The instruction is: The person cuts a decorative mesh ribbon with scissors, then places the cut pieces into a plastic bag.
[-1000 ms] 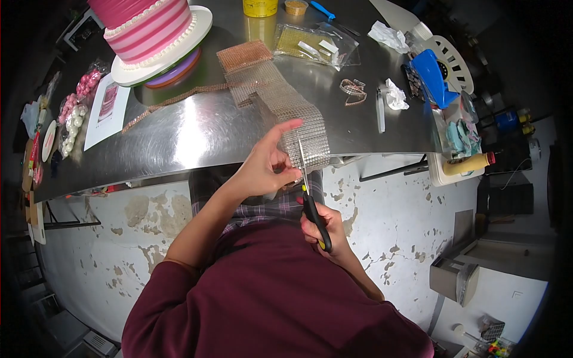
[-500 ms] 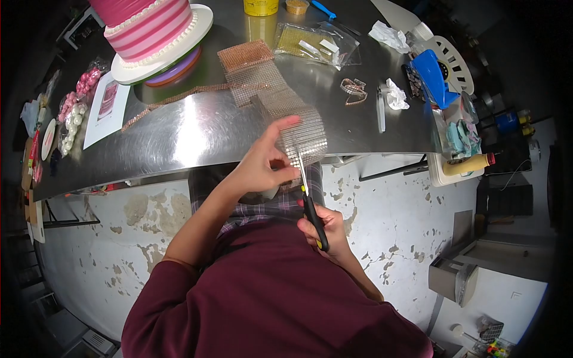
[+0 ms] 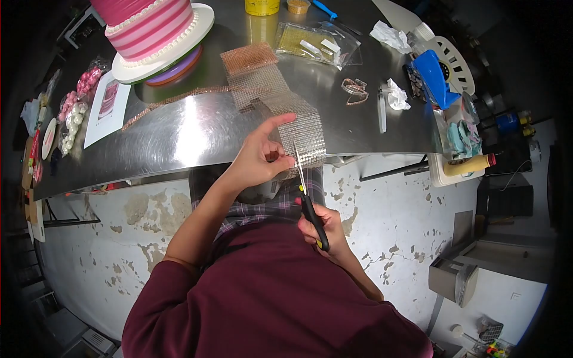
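A wide rhinestone mesh ribbon (image 3: 307,131) runs over the table's front edge, its far part lying flat with a copper-coloured end (image 3: 249,58). My left hand (image 3: 262,156) pinches the ribbon's left edge between thumb and a finger, with the index finger stretched along it. My right hand (image 3: 327,230) is wrapped round the black and yellow handles of a pair of scissors (image 3: 310,209). The scissor blades point away from me and lie against the ribbon, close to my left thumb. A narrow copper strip (image 3: 173,102) extends left from the ribbon across the table.
A pink tiered cake (image 3: 152,30) stands on a white board (image 3: 206,27) at the back left, near a printed picture (image 3: 107,110). Plastic bags (image 3: 319,45), a small chain piece (image 3: 355,90), a white-handled tool (image 3: 382,110) and crumpled tissue (image 3: 397,95) lie to the right.
The ribbon and my left hand have shifted slightly left. The ribbon's hanging part has tilted, and the scissor blades have moved a little left with it.
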